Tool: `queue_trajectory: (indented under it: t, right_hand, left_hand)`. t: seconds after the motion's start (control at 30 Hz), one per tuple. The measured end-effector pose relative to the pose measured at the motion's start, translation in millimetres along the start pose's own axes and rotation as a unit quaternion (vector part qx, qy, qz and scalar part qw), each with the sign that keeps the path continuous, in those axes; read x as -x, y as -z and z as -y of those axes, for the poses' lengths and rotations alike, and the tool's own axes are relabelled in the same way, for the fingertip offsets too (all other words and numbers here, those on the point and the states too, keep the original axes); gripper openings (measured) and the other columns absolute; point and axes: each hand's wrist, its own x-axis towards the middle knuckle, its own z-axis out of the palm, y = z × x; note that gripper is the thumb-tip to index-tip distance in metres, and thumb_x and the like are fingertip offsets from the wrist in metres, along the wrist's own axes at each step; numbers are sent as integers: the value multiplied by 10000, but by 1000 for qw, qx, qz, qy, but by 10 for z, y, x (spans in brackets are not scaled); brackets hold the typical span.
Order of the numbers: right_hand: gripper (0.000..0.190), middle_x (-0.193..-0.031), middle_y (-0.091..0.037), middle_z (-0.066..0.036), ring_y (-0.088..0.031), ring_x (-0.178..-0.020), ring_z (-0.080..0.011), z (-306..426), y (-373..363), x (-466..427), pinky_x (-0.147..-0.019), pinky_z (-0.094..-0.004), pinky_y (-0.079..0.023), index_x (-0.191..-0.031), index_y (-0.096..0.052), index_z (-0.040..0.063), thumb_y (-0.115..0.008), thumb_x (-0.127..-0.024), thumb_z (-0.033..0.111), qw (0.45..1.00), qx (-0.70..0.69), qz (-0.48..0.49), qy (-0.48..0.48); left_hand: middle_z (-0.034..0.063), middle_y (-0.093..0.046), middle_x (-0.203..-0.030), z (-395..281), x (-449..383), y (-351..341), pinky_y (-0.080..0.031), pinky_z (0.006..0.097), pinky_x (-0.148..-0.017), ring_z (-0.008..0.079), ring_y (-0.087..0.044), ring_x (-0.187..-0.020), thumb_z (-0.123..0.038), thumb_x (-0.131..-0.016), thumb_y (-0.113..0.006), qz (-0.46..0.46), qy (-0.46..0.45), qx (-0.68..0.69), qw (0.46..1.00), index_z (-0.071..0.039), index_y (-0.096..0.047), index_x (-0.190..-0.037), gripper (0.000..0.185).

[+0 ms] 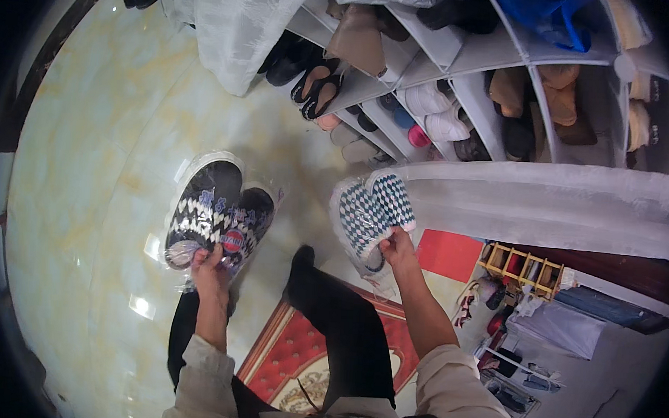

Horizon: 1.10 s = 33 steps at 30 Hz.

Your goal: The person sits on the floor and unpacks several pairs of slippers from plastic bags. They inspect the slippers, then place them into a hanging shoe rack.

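Observation:
My left hand [209,265] grips the near end of a pair of dark slippers [215,208] wrapped in clear plastic. Those slippers have white soles, a white zigzag pattern and printed writing on the wrapper. In my right hand [398,247] is a pair of green-and-white checkered slippers [371,208], also in clear plastic, pinched near the heel opening. Both pairs hang in front of me above the marble-look floor [102,197]. The checkered pair is close to the front of a white shoe rack [466,82].
Black sandals [318,92], white sneakers [439,112] and other shoes fill the rack's slots. A sheer white cover [242,28] drapes from it. Under my legs lies a red patterned mat [287,348]. To the right are a red square [448,255] and a yellow wooden rack [521,270].

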Motion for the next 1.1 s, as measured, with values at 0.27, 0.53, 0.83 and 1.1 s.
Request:
queue_trajectory:
  t: [0.27, 0.53, 0.83, 1.1]
  right_hand:
    - [247, -870, -628, -59, -595, -679, -177, -519, 526, -1289, -377, -236, -359, -1074, -564, 65, -510, -835, 86, 997, 68, 1, 47]
    - [206, -876, -636, -104, -614, -814, -238, -1414, 268, -1766, -757, -344, -494, -1025, -595, -5, -492, -899, 122, 942, 219, 225, 118]
    - [814, -1212, -558, -211, -570, -1074, -364, -1685, 633, -1668, -903, -439, -469, -1339, -441, 67, -803, -649, 300, 736, 556, -25, 386]
    - [585, -1065, -629, -245, -601, -974, -398, -1936, 96, -2225, -814, -476, -473, -1067, -633, -23, -732, -696, 418, 781, 501, -180, 325]
  left_hand:
    - [48, -645, -962, 1389, -2155, 463, -457, 389, -695, 245, -604, -847, -144, -839, -706, 7, 165, -10, 986, -173, -569, -947, 177]
    - [44, -589, -841, 1675, -2829, 392, -481, 375, -608, 198, -573, -700, -113, -872, -660, -31, -127, -51, 990, -87, -527, -930, 148]
    - [108, -575, -951, 1838, -1898, 185, -441, 318, -786, 202, -543, -843, -79, -856, -618, -56, -349, -343, 870, 23, -517, -1114, 296]
    - [54, -562, -942, 1804, -1443, -107, -425, 274, -809, 134, -527, -855, 7, -839, -566, 72, -335, -350, 872, -1, -523, -1055, 220]
